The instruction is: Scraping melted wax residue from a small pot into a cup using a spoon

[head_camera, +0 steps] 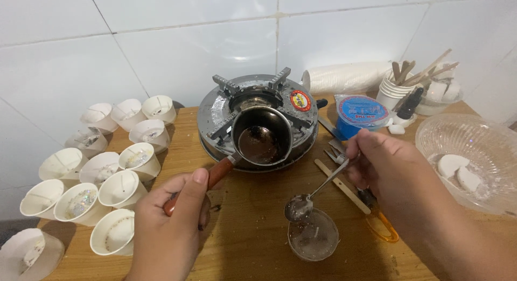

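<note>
My left hand (175, 227) grips the reddish-brown handle (218, 173) of a small dark metal pot (264, 138) that sits on a round gas burner (256, 116). In my right hand (385, 165) is a metal spoon (307, 200), its bowl tilted down just above a small clear cup (313, 239) with pale contents and a thin wick, standing on the wooden table (247, 227).
Many white paper cups (97, 189) with wicks crowd the table's left side. At right stands a clear glass bowl (474, 162) holding white chunks. Behind it are a blue-lidded tub (361, 114), a cup of wooden sticks (404, 84) and a stack of cups lying flat. Orange-handled scissors and a wooden stick lie under my right hand.
</note>
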